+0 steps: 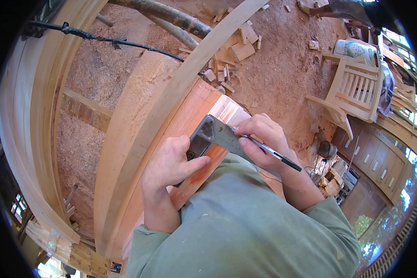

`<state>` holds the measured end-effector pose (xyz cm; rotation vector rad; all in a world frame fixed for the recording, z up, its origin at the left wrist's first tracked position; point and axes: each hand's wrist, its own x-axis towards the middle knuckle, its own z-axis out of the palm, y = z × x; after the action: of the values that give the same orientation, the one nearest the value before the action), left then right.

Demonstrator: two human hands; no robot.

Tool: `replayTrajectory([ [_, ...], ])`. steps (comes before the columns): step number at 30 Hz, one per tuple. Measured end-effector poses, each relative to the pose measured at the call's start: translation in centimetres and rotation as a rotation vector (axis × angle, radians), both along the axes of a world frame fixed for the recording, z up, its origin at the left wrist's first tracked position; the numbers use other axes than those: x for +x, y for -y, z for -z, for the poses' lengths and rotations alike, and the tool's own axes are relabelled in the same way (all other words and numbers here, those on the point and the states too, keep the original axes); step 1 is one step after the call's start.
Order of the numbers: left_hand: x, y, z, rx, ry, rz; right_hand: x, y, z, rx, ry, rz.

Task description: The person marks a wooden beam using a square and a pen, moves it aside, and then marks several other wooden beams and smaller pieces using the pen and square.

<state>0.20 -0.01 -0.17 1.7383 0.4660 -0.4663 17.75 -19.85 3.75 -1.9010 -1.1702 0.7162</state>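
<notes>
My left hand (169, 162) is closed around the dark stock of a try square (230, 140), its thumb stretched toward the blade. The square rests near the end of pale wooden pieces (228, 109), which lie on a reddish plank (197, 107) in front of my body. Between the fingers of my right hand (266, 139) is a pen (274, 153) with a black end pointing down to the right. Its tip meets the wood beside the blade's edge, partly hidden by my fingers.
A long curved board (171, 76) crosses left of the plank, with more curved timbers (39, 106) beyond. Wood offcuts (243, 50) lie on the dusty ground. At right stand a wooden chair (356, 88) and a white sack (354, 48). A person's leg (329, 10) shows at the top right.
</notes>
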Motion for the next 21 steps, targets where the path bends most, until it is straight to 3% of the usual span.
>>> replayTrajectory([
  [21, 0.4, 0.0, -0.8, -0.022, -0.065, 0.000, 0.2, 0.5, 0.1, 0.069, -0.009, -0.006],
])
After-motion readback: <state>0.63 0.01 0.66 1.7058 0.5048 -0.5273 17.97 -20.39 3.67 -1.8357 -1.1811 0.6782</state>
